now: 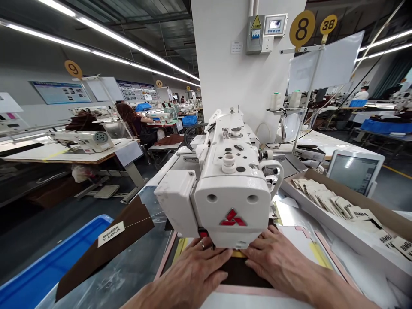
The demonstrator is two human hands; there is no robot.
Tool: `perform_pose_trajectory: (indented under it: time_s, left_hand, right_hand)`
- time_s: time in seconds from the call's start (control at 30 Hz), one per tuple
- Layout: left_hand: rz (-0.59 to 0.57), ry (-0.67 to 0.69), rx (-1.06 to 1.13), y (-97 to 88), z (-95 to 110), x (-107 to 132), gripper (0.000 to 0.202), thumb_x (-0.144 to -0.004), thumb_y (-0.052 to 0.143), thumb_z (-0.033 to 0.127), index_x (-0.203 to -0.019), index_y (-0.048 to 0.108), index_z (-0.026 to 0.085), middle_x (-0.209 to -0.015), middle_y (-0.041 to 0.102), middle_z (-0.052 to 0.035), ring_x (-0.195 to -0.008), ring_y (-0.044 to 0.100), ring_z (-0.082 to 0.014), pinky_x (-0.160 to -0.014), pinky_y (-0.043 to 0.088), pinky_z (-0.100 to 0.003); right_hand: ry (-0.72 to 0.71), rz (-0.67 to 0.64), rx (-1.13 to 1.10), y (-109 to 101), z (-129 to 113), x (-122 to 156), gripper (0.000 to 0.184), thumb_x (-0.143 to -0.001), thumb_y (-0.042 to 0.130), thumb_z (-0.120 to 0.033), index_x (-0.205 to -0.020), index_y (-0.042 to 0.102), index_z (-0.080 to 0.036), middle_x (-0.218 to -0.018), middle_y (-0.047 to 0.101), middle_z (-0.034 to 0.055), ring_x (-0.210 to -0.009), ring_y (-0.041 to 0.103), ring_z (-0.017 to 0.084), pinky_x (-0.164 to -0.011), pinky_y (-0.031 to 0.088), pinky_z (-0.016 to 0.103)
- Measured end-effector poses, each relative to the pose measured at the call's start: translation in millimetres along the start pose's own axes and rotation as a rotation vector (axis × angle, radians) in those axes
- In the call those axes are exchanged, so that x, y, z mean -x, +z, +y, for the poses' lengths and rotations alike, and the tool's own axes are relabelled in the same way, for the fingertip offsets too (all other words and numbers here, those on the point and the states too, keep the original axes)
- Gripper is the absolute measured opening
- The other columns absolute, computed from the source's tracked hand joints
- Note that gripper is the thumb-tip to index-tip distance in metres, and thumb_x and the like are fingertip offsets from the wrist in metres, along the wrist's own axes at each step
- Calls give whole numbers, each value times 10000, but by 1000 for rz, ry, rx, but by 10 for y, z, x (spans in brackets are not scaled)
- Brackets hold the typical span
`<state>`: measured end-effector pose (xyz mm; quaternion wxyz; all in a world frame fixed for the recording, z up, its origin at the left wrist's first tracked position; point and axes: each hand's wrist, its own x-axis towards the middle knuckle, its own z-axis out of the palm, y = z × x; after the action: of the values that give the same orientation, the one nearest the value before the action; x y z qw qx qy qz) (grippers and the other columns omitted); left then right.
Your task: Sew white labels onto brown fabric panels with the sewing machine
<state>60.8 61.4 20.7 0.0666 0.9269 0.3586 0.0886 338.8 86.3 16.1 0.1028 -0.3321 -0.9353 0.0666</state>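
My left hand (199, 268) and my right hand (273, 262) lie flat, fingers together, on a dark brown fabric piece (244, 272). The fabric sits in a pink-edged sewing template (299, 253) directly below the white industrial sewing machine head (228, 189). The machine hides the needle area. My fingertips nearly meet beneath its front, with a yellow strip showing between them. To the left, a larger brown fabric piece (106, 244) carries a white "BIMBA Y LOLA" tag (111, 234) on a thread.
A cardboard tray of cream labels (334, 201) stands at the right, beside a monitor (355, 171). A blue bin (41, 266) sits lower left. Thread cones (283, 99) stand behind the machine. A co-worker (135, 120) sits at another sewing station beyond.
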Motion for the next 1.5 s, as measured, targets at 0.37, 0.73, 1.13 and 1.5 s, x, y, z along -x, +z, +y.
perform_pose_trajectory:
  time_s: [0.37, 0.73, 1.13, 1.5]
  left_hand:
    - [42, 22, -49, 118, -87, 79, 581, -1014, 692, 234, -1569, 531, 296, -1477, 670, -6, -1351, 659, -256, -1261, 408, -447]
    - [117, 40, -200, 56, -173, 539, 605, -1056, 629, 315, -1634, 454, 341, -1595, 555, 32, -1437, 579, -247, -1229, 450, -343]
    - [-60, 81, 5, -42, -40, -42, 529, -976, 773, 235, -1471, 591, 267, -1397, 726, 1, -1263, 691, -270, -1149, 510, -387]
    - [-123, 35, 115, -85, -24, -107, 514, -998, 774, 255, -1469, 571, 289, -1341, 749, 19, -1149, 736, -274, -971, 570, -370]
  right_hand:
    - [8, 132, 25, 12, 54, 202, 259, -1069, 579, -254, -1316, 655, -228, -1334, 723, 51, -1092, 641, 271, -954, 517, 465]
    - [-63, 114, 103, 103, -78, 362, 446, -1067, 614, -428, -1452, 642, -205, -1481, 677, 25, -1152, 696, 276, -991, 562, 452]
    - [-180, 348, 82, 547, -156, 167, 485, -1064, 581, -593, -1333, 663, -197, -1325, 761, 35, -1117, 684, 276, -1012, 497, 451]
    - [-234, 440, 112, 469, -156, 106, 458, -1076, 577, -602, -1267, 677, -198, -1203, 784, 19, -1143, 664, 216, -996, 485, 360]
